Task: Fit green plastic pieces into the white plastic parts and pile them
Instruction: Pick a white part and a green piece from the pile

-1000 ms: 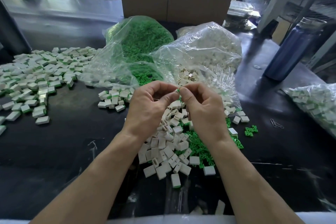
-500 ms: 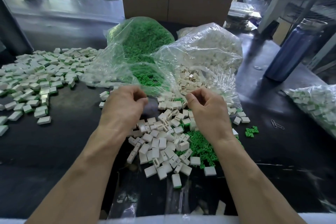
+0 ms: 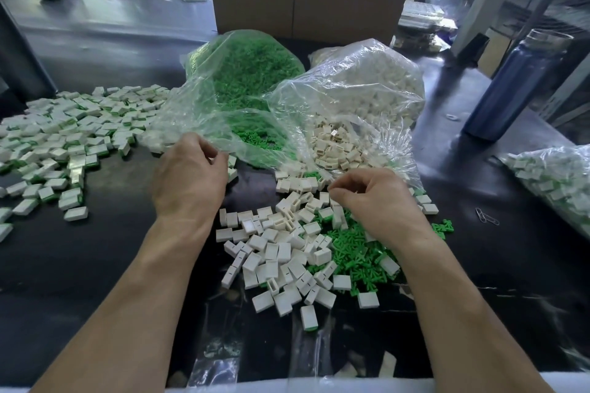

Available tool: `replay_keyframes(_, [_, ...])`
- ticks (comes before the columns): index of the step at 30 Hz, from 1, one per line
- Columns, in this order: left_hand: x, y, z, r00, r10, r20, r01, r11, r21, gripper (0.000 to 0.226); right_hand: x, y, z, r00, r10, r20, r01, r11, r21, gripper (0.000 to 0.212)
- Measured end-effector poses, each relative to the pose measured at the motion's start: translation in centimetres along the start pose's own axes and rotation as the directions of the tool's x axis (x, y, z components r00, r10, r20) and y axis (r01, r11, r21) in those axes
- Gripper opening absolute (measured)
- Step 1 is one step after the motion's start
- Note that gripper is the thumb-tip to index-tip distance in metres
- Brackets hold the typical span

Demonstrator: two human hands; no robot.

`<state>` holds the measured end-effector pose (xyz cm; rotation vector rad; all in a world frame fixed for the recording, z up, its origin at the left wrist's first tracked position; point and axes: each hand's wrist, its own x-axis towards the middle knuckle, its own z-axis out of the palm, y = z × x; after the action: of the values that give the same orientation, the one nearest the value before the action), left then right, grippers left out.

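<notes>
Loose white plastic parts (image 3: 281, 252) lie heaped on the black table in front of me, with loose green pieces (image 3: 354, 249) mixed in on their right. My left hand (image 3: 188, 179) hovers left of the heap at the edge of the green bag. Its fingers are curled against the thumb and hide whatever is inside. My right hand (image 3: 376, 198) is low over the heap's far right. There its thumb and forefinger tips meet just above a white part, with nothing visible between them. A wide spread of fitted white-and-green parts (image 3: 64, 140) covers the table's left.
Behind the heap stand an open clear bag of green pieces (image 3: 252, 73) and one of white parts (image 3: 360, 96). A blue bottle (image 3: 517, 83) stands at the right, with another filled bag (image 3: 555, 175) at the right edge, paper clips (image 3: 487, 217) beside it, and a cardboard box (image 3: 306, 6) behind.
The hands were together over the heap a second ago and have parted. My left hand moved left toward the green bag's edge; my right hand dropped onto the heap.
</notes>
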<state>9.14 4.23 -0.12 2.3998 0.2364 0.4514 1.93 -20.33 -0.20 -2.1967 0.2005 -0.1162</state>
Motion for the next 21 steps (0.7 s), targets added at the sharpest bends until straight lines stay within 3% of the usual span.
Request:
replay_keyframes(4, [-1.6,1.0,0.0,0.980,0.096,0.174,-0.075,0.989,-0.125,0.030,-0.4,-0.3,-0.8,0.990,0.011,0.138,-0.002,0.998,-0.066,0.010])
replay_keyframes(8, [-3.2,1.8,1.1,0.915,0.175,0.364,-0.130,0.981,-0.144,0.003,-0.7,-1.0,-0.4,0.978,0.031,0.205,0.019,0.970,-0.240,0.013])
replay_keyframes(9, [-3.4,2.0,1.4,0.902,0.190,0.387,-0.154,0.980,-0.123,0.008,-0.8,-1.1,-0.4,0.979,0.023,0.202,0.034,0.961,-0.275,0.013])
replay_keyframes(15, [-3.3,2.6,2.4,0.868,0.202,0.454,-0.217,0.976,-0.020,0.029,-0.7,-1.5,0.1,0.983,-0.018,0.184,0.095,0.901,-0.424,0.010])
replay_keyframes(21, [-3.4,2.5,2.6,0.881,0.216,0.421,-0.189,0.976,-0.104,0.018,-0.7,-1.3,0.3,0.983,-0.050,0.177,0.116,0.915,-0.387,0.013])
